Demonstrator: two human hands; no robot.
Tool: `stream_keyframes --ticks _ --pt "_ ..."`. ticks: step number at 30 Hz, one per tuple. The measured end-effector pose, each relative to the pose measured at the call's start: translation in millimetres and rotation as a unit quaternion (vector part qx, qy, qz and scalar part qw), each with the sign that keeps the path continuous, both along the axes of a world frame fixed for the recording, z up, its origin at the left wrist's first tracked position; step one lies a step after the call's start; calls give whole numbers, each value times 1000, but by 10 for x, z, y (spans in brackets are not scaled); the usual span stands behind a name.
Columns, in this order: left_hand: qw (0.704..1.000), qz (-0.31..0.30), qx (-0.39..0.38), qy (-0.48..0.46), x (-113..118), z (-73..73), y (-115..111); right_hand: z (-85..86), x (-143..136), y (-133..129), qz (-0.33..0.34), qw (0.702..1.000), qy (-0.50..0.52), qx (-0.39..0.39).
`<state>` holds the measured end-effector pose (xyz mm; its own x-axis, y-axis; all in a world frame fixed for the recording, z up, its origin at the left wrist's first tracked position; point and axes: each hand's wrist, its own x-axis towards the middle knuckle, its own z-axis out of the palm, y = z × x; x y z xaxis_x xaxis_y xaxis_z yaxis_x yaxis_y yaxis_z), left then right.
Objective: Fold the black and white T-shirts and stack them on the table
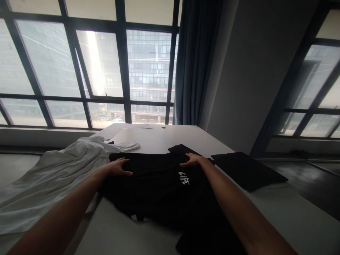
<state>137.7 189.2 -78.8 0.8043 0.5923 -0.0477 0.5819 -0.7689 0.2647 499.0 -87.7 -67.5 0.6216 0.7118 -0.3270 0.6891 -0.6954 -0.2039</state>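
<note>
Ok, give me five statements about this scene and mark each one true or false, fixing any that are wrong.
1. The left hand is on the black garment. True.
2. The right hand is on the white cloth. False: the right hand is at the black garment.
3. The lettering on the black garment is red. False: the lettering is white.
4. A second black item lies to the right of the black garment. True.
5. The blue curtain hangs beside the window. True.
</note>
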Motion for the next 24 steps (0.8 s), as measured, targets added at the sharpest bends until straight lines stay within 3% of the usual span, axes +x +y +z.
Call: stream_keyframes --ticks 2,5,8,12,14,17,21,24 --pt "999 12 29 -23 39 -4 -87 -36 99 36 -11 1000 -9 -3" --pt "987 14 146 -68 34 42 -304 -69 169 66 -13 999 -39 22" --pt "974 2 212 -80 -67 148 -537 -40 64 68 -10 993 -108 38" --pt "985 16 164 -50 -350 227 -666 39 -389 -95 68 966 -244 55" --pt "990 37 135 -34 -528 197 -619 75 -672 -282 110 958 -254 70" --pt "991 77 105 -32 -783 104 -477 145 -1004 -651 115 965 -226 69" --pt "984 148 89 -30 -999 20 -343 258 -1122 -1132 80 983 -164 29" --pt "988 137 60 -30 -1009 20 -349 272 -1060 -1390 56 991 -118 -14"
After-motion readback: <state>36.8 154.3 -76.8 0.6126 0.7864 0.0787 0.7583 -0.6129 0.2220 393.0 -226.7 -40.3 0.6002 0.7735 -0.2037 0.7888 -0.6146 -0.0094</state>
